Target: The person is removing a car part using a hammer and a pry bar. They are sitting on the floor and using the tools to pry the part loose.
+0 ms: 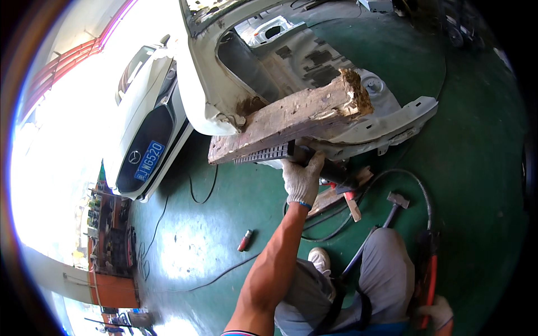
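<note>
Under the white car body panel (pixel 392 120), the gloved left hand (pixel 302 178) is closed around a dark ridged tool (pixel 280 150), pressing against a rough wooden block (pixel 291 115) braced on the panel. Near right, the right hand (pixel 440 313) grips a red-handled tool (pixel 428 274) (a hammer (pixel 395 203) lies on the green floor (pixel 224 201)). Bracing seems underway; next needs steady pressure.
</note>
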Motion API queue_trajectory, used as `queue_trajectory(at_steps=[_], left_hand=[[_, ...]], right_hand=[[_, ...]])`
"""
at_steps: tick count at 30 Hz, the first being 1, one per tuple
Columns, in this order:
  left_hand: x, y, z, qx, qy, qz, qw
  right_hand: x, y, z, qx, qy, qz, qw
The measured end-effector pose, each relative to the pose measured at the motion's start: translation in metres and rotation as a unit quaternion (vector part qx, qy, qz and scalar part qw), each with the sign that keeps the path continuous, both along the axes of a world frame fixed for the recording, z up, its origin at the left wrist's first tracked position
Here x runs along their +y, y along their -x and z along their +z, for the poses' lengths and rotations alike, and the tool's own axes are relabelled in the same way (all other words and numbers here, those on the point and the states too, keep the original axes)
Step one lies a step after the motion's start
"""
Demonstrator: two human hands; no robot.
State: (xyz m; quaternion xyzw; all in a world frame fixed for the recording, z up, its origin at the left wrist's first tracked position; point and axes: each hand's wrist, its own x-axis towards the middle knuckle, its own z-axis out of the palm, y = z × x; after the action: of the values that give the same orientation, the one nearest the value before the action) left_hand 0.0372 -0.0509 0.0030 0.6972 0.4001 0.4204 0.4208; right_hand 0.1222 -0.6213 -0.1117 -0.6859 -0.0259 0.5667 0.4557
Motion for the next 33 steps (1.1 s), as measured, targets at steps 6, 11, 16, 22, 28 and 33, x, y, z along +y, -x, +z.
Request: queue_trajectory(at_steps=[6, 11, 16, 22, 28, 33], left_hand=[[0.002, -0.005, -0.005, -0.006, 0.011, -0.002, 1.000], [0.000, -0.003, -0.005, 0.010, 0.004, 0.014, 1.000], [0.000, 0.005, -0.003, 0.010, -0.002, 0.016, 1.000], [-0.007, -0.005, 0.005, 0.011, 0.008, 0.006, 1.000], [0.000, 0.003, -0.003, 0.001, 0.008, -0.003, 1.000], [0.001, -0.003, -0.004, -0.023, -0.017, -0.006, 1.000]], right_hand=[[-0.006, 0.031, -0.042, 0.025, -0.067, -0.176, 0.982], [-0.011, 0.031, -0.105, -0.021, 0.181, 0.064, 0.981], [0.020, -0.007, 0.016, 0.040, 0.065, 0.010, 0.997], [-0.009, 0.025, -0.037, 0.072, -0.089, -0.177, 0.977], [-0.014, 0.031, -0.108, -0.027, 0.226, 0.114, 0.967], [-0.004, 0.004, -0.010, 0.031, -0.017, -0.055, 0.998]])
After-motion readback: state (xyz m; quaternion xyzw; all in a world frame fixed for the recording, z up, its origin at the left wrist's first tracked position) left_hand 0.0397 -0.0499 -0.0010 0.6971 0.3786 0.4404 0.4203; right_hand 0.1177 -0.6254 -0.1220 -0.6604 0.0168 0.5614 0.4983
